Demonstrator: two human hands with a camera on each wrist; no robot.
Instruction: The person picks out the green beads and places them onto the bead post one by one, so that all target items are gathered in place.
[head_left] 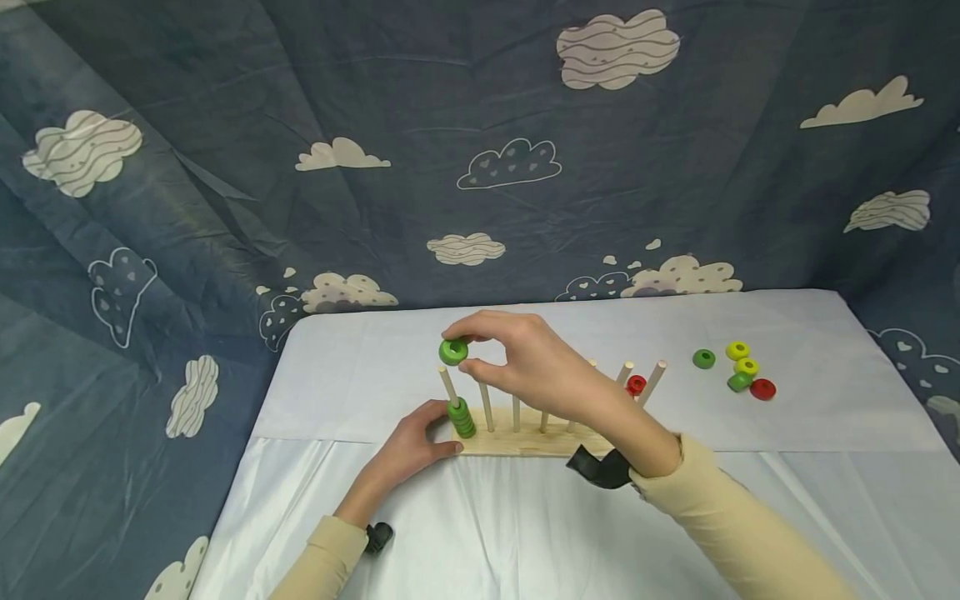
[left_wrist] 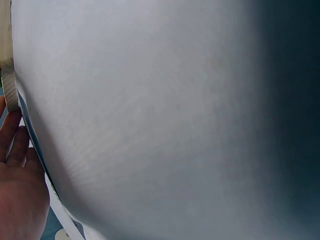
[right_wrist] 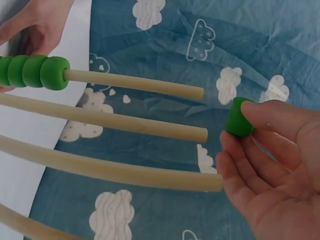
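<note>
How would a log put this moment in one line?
left hand: holds wooden base; right hand: pinches green ring, clear of leftmost peg; that peg: green rings stacked; loose rings: on white cloth

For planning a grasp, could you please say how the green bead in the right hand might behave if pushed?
Set on edge, the green bead would probably roll, its side being round. It seems stiff: no dent shows where the right hand pinches it. Its smooth surface may be slippery.
</note>
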